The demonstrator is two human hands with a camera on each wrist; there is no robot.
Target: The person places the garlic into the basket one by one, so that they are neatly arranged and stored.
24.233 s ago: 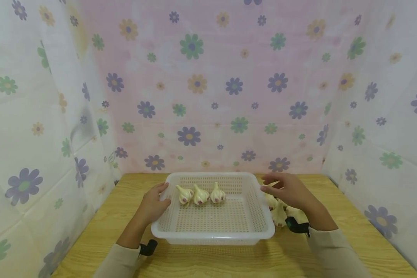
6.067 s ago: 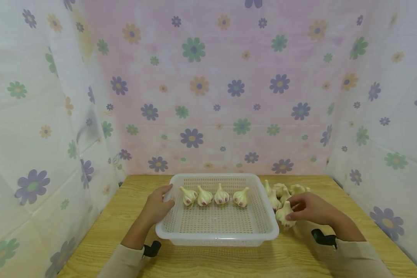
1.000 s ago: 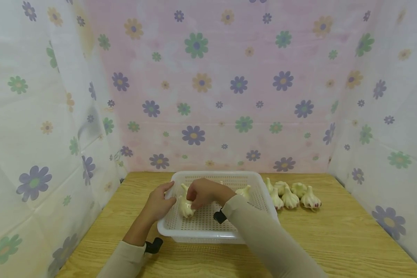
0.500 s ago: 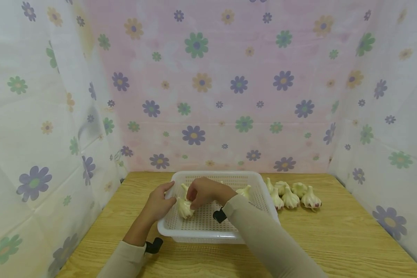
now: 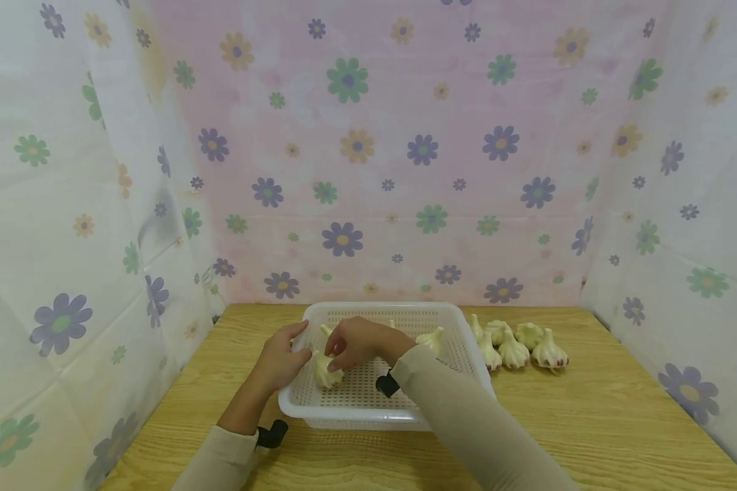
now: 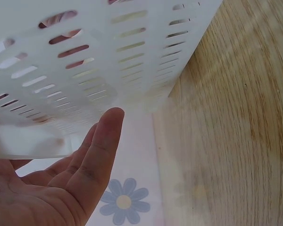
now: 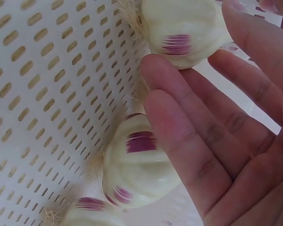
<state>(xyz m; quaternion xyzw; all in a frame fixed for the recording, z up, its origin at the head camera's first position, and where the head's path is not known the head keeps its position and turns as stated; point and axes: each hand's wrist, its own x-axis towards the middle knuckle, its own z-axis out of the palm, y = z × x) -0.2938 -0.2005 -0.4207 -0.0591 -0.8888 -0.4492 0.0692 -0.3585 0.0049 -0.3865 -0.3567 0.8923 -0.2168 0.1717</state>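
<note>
A white plastic basket (image 5: 377,413) with slotted walls sits on the table, with several garlic bulbs inside. My left hand (image 5: 281,358) holds its left rim, thumb on top; in the left wrist view the fingers (image 6: 99,150) lie along the outer wall. Inside the basket, my right hand (image 5: 362,344) is at the garlic bulb (image 5: 327,374) at the front left. In the right wrist view, its fairly straight fingers and thumb lie close about that bulb (image 7: 184,28), loosely. Another garlic bulb (image 7: 137,165) is beside those fingers. My right hand and sleeve cover part of the back row.
To the right of the basket, several more garlic bulbs (image 5: 513,351) stand in a cluster on the wooden table (image 5: 589,423). A flowered cloth (image 5: 374,204) encloses the table at the back and both sides.
Since 6.1 s ago, a bulb was brought from the cluster into the basket's front left. Over the last half second my right fingers have loosened from it. The left hand stays on the rim.
</note>
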